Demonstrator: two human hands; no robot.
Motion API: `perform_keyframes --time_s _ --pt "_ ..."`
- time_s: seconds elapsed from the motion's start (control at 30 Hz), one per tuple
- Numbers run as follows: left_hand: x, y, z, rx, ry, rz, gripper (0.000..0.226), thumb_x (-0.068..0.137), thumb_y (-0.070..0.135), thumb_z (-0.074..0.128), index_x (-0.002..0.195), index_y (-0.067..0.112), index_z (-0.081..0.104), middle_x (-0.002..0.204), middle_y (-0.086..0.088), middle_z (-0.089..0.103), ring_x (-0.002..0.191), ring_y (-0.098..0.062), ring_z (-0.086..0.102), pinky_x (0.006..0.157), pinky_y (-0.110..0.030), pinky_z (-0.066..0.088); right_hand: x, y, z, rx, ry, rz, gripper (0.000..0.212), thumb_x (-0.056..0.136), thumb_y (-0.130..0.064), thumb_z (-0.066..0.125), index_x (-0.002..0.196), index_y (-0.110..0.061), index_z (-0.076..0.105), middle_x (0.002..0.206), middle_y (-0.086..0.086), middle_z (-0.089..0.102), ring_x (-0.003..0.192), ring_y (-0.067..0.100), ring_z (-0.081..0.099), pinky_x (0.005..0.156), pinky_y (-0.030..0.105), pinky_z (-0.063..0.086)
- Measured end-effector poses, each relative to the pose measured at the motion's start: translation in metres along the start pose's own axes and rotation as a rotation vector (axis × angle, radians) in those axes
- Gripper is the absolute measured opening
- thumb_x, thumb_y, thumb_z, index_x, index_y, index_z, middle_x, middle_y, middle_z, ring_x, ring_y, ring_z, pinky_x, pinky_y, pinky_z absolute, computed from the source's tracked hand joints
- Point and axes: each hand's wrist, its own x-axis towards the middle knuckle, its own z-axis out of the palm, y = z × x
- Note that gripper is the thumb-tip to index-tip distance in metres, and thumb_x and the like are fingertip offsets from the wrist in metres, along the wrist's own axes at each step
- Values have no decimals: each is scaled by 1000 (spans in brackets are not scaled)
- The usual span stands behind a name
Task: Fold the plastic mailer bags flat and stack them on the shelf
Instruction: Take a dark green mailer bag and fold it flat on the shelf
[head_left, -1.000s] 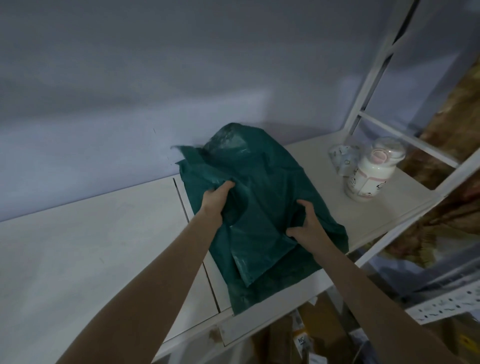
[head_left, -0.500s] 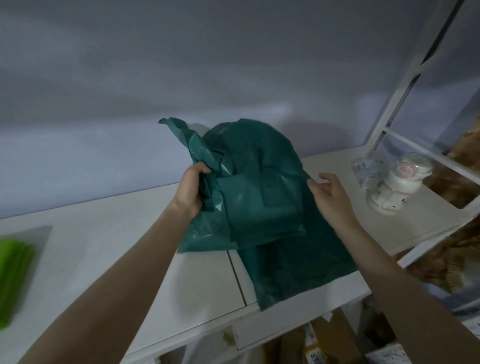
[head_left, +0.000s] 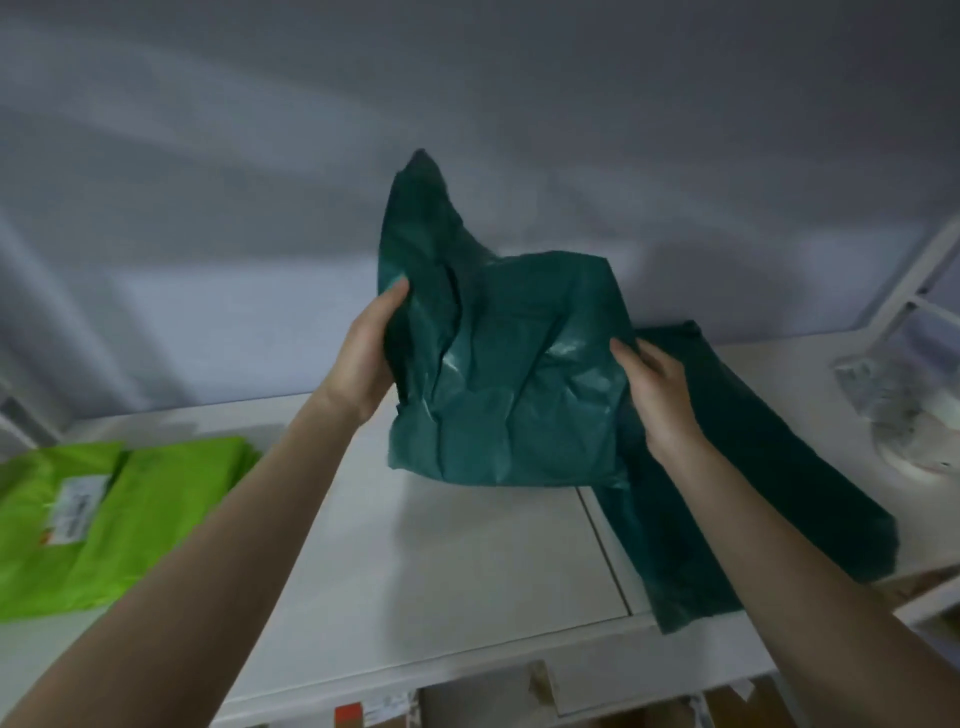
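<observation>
Your fingers hide behind the dark green mailer (head_left: 511, 374); left hand (head_left: 363, 358) and right hand (head_left: 657, 400) grip it. The blurred bottle (head_left: 914, 431) sits on the white shelf (head_left: 467, 571).

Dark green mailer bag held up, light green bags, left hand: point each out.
dark green mailer bag (head_left: 509, 395), head view, crumpled front face.
light green bags (head_left: 145, 499), head view, top bag's bare surface.
left hand (head_left: 366, 358), head view, back of the hand.

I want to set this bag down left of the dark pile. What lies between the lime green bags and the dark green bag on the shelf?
Head view: only bare white shelf lies between the lime green bags and the dark green bag.
</observation>
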Motion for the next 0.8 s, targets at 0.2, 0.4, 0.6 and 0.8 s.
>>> perform_keyframes --time_s 0.2,0.4,0.6,0.8 --pt "-13 14 -40 292 333 152 18 93 29 52 91 17 65 92 4 70 88 -15 65 74 -22 52 -5 -22 32 -7 20 -39 13 89 -24 60 82 -16 66 85 0 67 79 12 63 75 25 51" --pt "-19 32 -55 314 396 266 23 93 35 55 97 15 66 84 3 67 69 -4 62 65 -18 54 -9 -40 52 -60 11 -81 55 89 -40 59 102 14 57 92 19 66 82 22 63 80 36 52" --pt "-14 43 -71 532 420 370 36 94 35 51 73 7 60 64 1 53 60 -13 44 58 -29 38 -14 -60 66 -61 16 -230 16 95 -25 53 91 -17 66 90 -4 70 83 10 66 79 27 54" --pt "-24 57 -78 657 569 525 30 99 30 41 82 10 55 67 0 56 52 -1 43 52 -16 35 -14 -79 57 -252 229 -500 20 100 -21 41 88 -13 54 82 4 55 66 0 47 65 15 42"
